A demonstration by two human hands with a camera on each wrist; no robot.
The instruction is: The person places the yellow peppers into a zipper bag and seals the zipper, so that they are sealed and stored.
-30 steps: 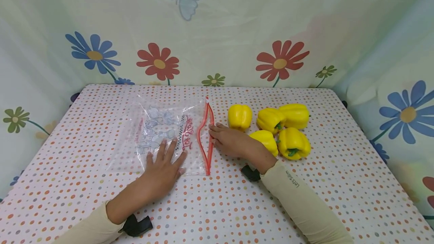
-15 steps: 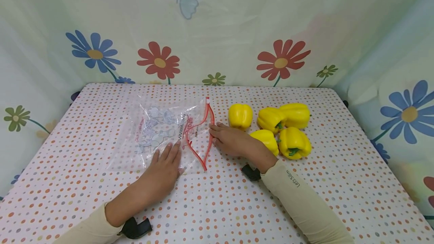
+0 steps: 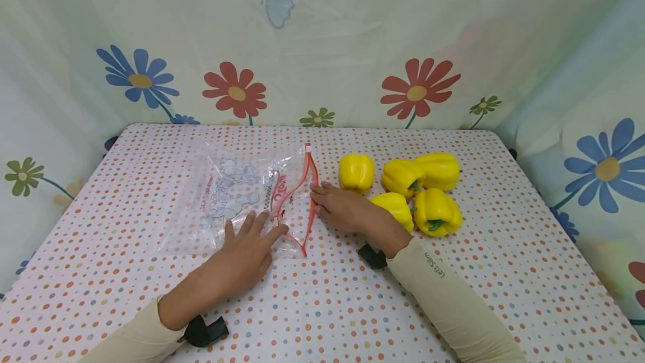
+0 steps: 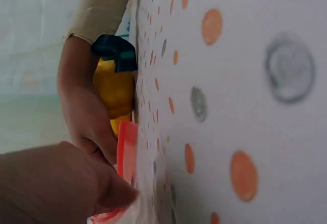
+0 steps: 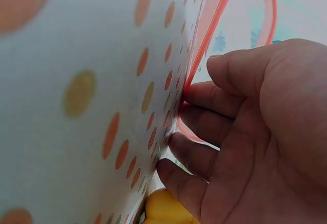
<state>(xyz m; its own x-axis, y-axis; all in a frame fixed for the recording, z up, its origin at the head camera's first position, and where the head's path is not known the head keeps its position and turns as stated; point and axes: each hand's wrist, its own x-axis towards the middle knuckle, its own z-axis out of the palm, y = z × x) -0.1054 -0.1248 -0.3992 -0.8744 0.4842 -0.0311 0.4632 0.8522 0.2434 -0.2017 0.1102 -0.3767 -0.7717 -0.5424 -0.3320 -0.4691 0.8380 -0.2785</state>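
Observation:
A clear zip bag [image 3: 234,189] with printed figures lies flat, its red-edged mouth facing right and parted in the head view. My left hand [image 3: 242,254] rests with spread fingers on the bag's near part, the index finger touching by the mouth's left red edge. Fingertips of my right hand [image 3: 342,208] press the right red edge [image 5: 217,22] against the table. In the right wrist view my right hand [image 5: 255,117] shows its palm, fingers lightly bent. The left wrist view shows my left hand [image 4: 66,183] close to the red edge [image 4: 126,150].
Several yellow bell peppers [image 3: 437,213] sit right of the bag, one [image 3: 356,172] just beyond my right hand and another [image 3: 395,209] beside my right wrist. The dotted table [image 3: 322,307] meets a flowered curtain [image 3: 342,32] at its back edge.
The mouth's left red edge has shifted left, widening the opening, then come slightly back right. My left hand's fingers gathered, then spread again, moving slightly right. My right hand has stayed in place.

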